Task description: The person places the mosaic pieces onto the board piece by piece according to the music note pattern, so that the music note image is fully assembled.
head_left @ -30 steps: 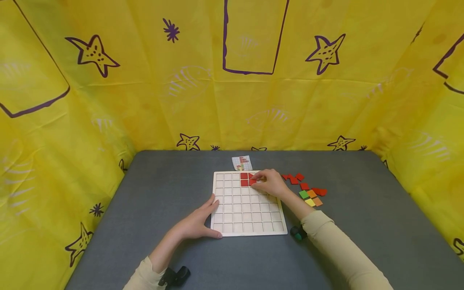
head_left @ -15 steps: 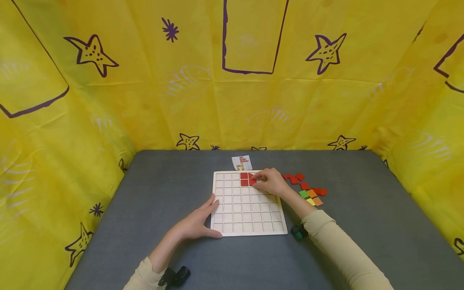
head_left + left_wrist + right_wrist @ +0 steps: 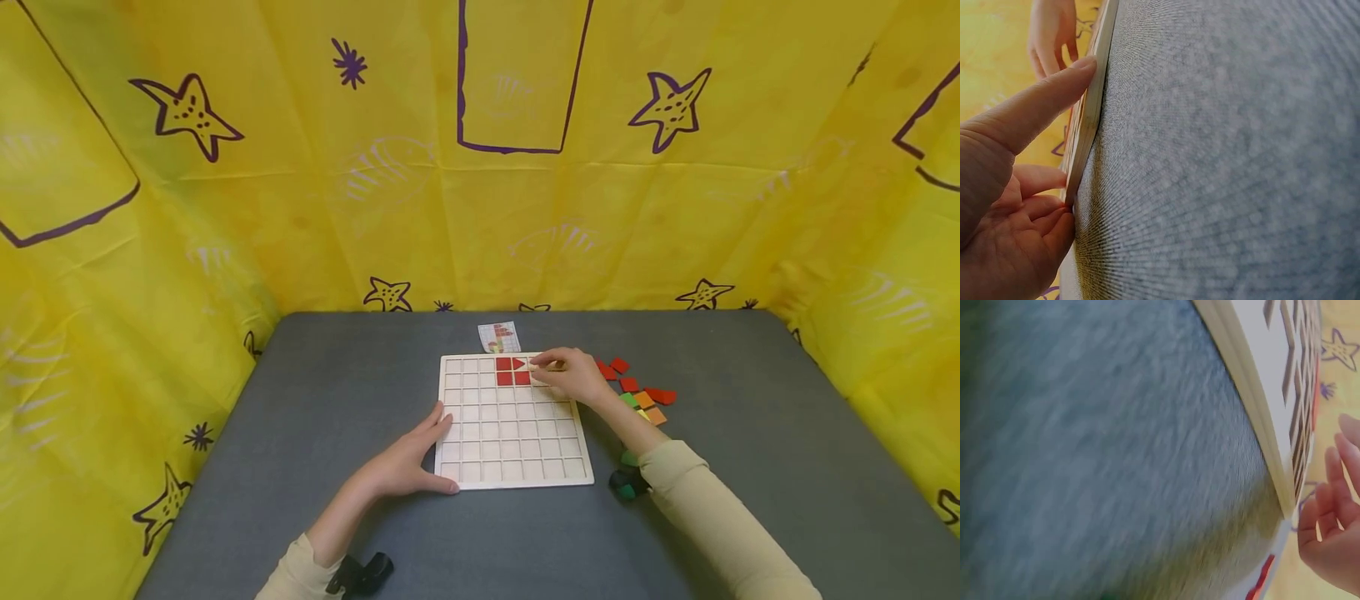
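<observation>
A white gridded board (image 3: 517, 433) lies on the grey table. In its top rows are several red pieces: square tiles (image 3: 505, 378) and a triangular tile (image 3: 518, 364) pointing right. My left hand (image 3: 408, 458) holds the board's near left corner, thumb on the front edge and fingers along the left side, as the left wrist view also shows. Over the board's upper right part, my right hand (image 3: 573, 375) hovers just right of the triangle, thumb and index apart. In the right wrist view its fingers (image 3: 1325, 509) look loosely bent, with nothing visible between them.
Behind the board lies a small printed pattern card (image 3: 499, 337). To the right are loose red tiles (image 3: 628, 384), a green tile (image 3: 628, 400) and orange tiles (image 3: 656, 415), partly covered by the right forearm. Yellow patterned cloth (image 3: 480, 225) surrounds the table.
My right hand has let go of the red triangle and shifted slightly right, so the triangle shows fully in its cell. My left hand has stayed at the board's corner.
</observation>
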A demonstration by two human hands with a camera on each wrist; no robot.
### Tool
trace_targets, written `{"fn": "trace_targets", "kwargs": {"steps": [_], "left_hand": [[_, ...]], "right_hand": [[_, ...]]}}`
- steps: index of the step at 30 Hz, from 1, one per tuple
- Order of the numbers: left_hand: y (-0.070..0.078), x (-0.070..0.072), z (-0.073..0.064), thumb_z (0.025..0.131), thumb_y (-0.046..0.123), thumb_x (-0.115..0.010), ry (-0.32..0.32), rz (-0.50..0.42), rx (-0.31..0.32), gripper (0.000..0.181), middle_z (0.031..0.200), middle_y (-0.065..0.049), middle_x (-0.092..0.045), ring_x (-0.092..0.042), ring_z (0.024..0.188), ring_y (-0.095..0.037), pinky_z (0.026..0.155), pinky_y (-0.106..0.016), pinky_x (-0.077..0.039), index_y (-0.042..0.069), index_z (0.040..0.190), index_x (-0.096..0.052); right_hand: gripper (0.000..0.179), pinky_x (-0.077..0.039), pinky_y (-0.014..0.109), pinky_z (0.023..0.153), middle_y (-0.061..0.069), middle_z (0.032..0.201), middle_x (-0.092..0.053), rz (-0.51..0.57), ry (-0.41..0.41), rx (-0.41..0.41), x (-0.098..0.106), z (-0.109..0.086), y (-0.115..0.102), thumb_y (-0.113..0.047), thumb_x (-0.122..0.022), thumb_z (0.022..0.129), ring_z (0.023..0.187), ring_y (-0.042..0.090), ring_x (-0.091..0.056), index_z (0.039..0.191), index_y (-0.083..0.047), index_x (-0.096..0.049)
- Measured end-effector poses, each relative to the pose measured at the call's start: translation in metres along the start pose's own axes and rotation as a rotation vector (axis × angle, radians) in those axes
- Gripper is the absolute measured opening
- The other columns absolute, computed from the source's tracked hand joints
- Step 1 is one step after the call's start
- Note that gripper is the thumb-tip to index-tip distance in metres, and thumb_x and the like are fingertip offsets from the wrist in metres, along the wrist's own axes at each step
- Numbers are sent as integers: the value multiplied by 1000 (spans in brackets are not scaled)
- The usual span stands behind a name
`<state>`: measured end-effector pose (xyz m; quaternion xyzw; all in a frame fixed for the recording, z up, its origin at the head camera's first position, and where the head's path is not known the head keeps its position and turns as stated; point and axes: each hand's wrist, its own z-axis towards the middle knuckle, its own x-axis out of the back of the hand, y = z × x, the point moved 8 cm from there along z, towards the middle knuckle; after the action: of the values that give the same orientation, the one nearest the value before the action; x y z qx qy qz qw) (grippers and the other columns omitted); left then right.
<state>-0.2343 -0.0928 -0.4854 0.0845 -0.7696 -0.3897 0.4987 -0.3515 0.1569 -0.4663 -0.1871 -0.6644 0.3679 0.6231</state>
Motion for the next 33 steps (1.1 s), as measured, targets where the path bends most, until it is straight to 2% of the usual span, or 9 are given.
{"fn": "trace_targets", "kwargs": {"steps": [4, 10, 13, 22, 27, 33], "left_hand": [[0, 1, -1, 71, 40, -82, 5, 10, 2, 105, 159, -17, -7, -18, 144, -35, 110, -53, -26, 2, 149, -24], [-1, 1, -2, 71, 41, -82, 2, 11, 11, 105, 159, -16, -7, -18, 144, -34, 110, -52, -26, 3, 149, -24], [0, 1, -2, 71, 40, -82, 2, 6, 4, 105, 159, -17, -7, -18, 144, -35, 110, -53, -26, 2, 149, -24], [0, 1, -3, 71, 39, -82, 9, -11, -2, 105, 159, -18, -7, -17, 144, -35, 110, -53, -25, 1, 149, -24], [-1, 0, -3, 71, 40, -82, 3, -1, 7, 104, 159, -16, -7, -17, 145, -34, 111, -52, -26, 3, 149, -24], [2, 1, -3, 71, 39, -82, 4, -7, 1, 104, 159, -17, -7, -18, 144, -35, 110, -53, -25, 2, 149, -24]], "right_hand": [[25, -43, 29, 61, 5, 98, -70, 61, 34, -40, 17, -8, 9, -29, -71, 85, 77, 21, -55, 106, -15, -72], [28, -50, 35, 79, 7, 104, -71, 46, 83, -101, 41, -19, 34, -29, -71, 85, 92, 22, -64, 109, -13, -71], [28, -52, 39, 83, 7, 107, -70, 38, 92, -123, 49, -23, 47, -29, -71, 86, 96, 24, -64, 109, -14, -70], [29, -51, 32, 77, 11, 109, -70, 61, 87, -137, 61, -26, 62, -26, -71, 85, 97, 26, -64, 111, -13, -70], [29, -50, 38, 81, 12, 110, -69, 15, 90, -116, 62, -23, 63, -23, -72, 85, 99, 28, -63, 111, -11, -69], [29, -45, 48, 87, 15, 112, -68, -106, 90, -32, 63, -18, 56, -20, -72, 84, 102, 33, -58, 110, -8, -70]]}}
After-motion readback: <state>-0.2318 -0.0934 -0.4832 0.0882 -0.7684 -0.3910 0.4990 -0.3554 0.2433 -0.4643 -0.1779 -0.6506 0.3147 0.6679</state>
